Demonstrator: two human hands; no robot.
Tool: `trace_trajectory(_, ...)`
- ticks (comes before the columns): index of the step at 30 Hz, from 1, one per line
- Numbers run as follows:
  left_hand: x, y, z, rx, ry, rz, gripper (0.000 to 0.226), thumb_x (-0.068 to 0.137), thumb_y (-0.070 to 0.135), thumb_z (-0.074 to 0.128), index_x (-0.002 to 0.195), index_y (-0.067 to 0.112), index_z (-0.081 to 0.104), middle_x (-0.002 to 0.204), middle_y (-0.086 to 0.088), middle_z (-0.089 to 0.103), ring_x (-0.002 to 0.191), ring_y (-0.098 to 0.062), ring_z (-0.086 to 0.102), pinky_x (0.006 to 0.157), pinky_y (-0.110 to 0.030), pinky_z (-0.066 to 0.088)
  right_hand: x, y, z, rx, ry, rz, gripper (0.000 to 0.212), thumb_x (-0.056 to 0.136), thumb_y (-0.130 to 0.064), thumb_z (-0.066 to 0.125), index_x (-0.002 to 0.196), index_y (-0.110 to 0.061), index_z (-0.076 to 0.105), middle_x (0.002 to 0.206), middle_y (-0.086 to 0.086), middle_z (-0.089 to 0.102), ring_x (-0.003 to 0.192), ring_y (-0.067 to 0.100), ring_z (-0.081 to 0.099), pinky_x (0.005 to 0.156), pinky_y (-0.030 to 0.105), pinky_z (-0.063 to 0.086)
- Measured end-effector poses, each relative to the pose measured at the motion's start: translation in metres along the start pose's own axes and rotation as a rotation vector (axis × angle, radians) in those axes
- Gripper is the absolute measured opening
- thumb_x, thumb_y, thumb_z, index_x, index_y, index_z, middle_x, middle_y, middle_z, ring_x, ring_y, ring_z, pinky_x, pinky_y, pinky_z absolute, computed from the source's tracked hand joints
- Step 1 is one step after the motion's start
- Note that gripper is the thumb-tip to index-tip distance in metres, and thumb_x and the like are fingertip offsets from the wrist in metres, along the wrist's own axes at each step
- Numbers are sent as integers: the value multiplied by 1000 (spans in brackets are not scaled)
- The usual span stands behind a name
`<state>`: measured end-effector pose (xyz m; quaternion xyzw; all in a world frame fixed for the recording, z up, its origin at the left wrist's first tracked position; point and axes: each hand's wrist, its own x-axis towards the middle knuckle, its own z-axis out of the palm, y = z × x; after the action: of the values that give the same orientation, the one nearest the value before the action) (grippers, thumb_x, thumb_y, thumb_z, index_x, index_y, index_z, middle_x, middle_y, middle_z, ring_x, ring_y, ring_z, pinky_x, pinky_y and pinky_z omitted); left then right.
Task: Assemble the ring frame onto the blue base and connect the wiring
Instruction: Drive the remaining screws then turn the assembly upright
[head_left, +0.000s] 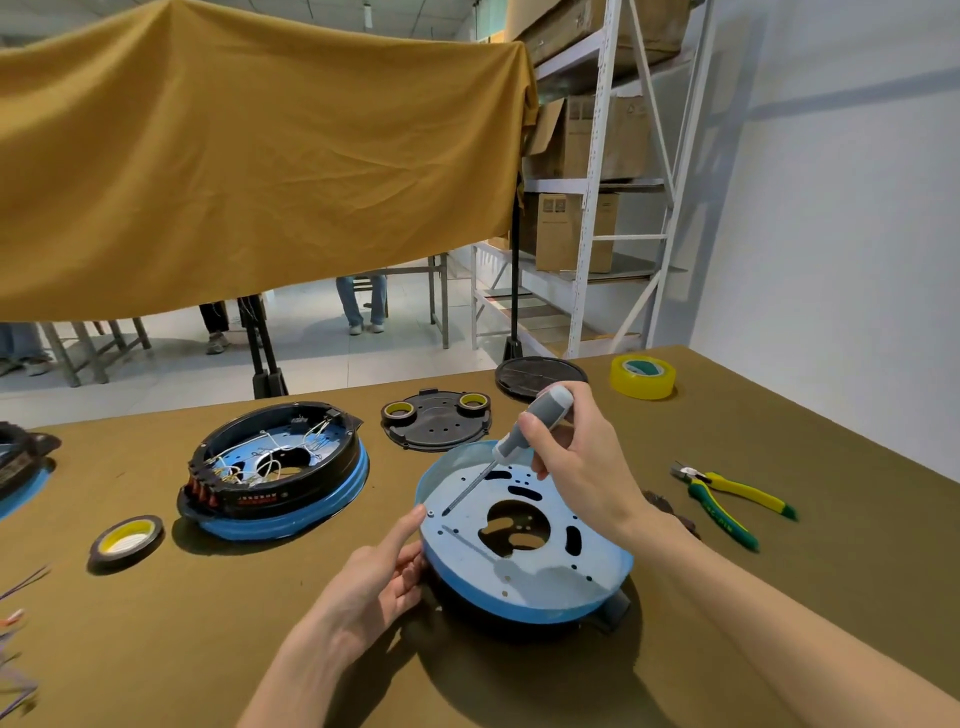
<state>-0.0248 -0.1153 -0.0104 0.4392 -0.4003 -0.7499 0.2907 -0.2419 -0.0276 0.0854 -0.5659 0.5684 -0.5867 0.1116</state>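
A blue base (540, 577) with a large centre hole lies tilted on the table in front of me, over a black part underneath. My right hand (576, 467) grips a grey-handled screwdriver (524, 434); its tip rests on the base's left rim beside a small screw (430, 513). My left hand (379, 577) holds the base's left edge, with the thumb lying along the rim near the screw. To the left stands another blue base carrying a black ring frame (275, 462) with white wiring and red parts inside.
A black round plate (436, 434) with two small tape rolls lies behind the base. A yellow tape roll (642, 376) and a black disc (540, 375) are farther back. Yellow-green pliers (727, 501) lie right, a black tape roll (126, 540) left.
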Motion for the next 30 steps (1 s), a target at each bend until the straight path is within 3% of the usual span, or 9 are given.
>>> trace_trajectory(3,2,-1,-1,-7,7,-17,80,55,61,89,109,4,74,88,-4,80,95,-20,63,75,-33,54,5,-1,7,-10,-31,-36,19,101,-26,64,111,-18,49,89,5,65,67,16,63,59,36,58)
trace_trajectory(9,6,-2,-4,-1,-7,-29,77,52,63,89,101,4,80,75,0,77,83,-19,58,77,-34,54,10,2,13,-35,-50,-45,22,100,-27,65,113,-18,48,87,3,65,67,17,63,59,37,57)
trace_trajectory(11,6,-3,-3,3,-6,-20,80,54,63,88,107,5,76,73,2,77,82,-18,58,76,-33,54,12,4,12,-41,-54,-46,23,100,-27,65,113,-18,48,87,2,65,67,15,63,58,31,56)
trace_trajectory(15,4,-2,0,-2,6,-15,77,56,60,87,107,4,72,76,0,79,98,-22,62,75,-33,51,13,7,10,-31,-58,-29,23,101,-27,64,114,-18,48,88,1,65,68,13,64,59,27,55)
trace_trajectory(21,4,-1,-1,13,2,-23,78,58,60,86,108,2,74,66,3,73,79,-17,55,75,-32,52,17,4,9,-59,-79,-46,22,100,-28,65,112,-23,47,87,-4,64,69,12,64,59,29,57)
trace_trajectory(23,3,-1,-1,7,9,-23,78,57,58,88,108,1,73,72,0,75,84,-19,59,73,-32,52,19,1,10,-90,-97,-63,24,100,-28,65,114,-22,47,90,-5,64,75,13,65,60,32,60)
trace_trajectory(26,2,0,0,-4,31,-25,72,59,55,89,104,1,72,77,-3,79,97,-24,63,73,-33,52,28,-6,8,-123,-173,-70,24,100,-28,65,114,-19,48,88,-3,65,71,12,64,61,35,59)
trace_trajectory(28,1,1,1,1,22,-37,70,61,53,88,105,1,73,71,-2,77,91,-23,59,76,-33,52,38,-14,5,-169,-249,-72,24,99,-27,67,111,-16,50,88,0,66,70,19,63,61,38,57)
trace_trajectory(30,1,1,1,5,22,-50,72,61,53,89,107,0,73,77,-5,73,87,-22,55,78,-34,53,50,-25,4,-234,-343,-74,24,96,-25,68,111,-16,51,91,0,67,73,19,63,61,30,56)
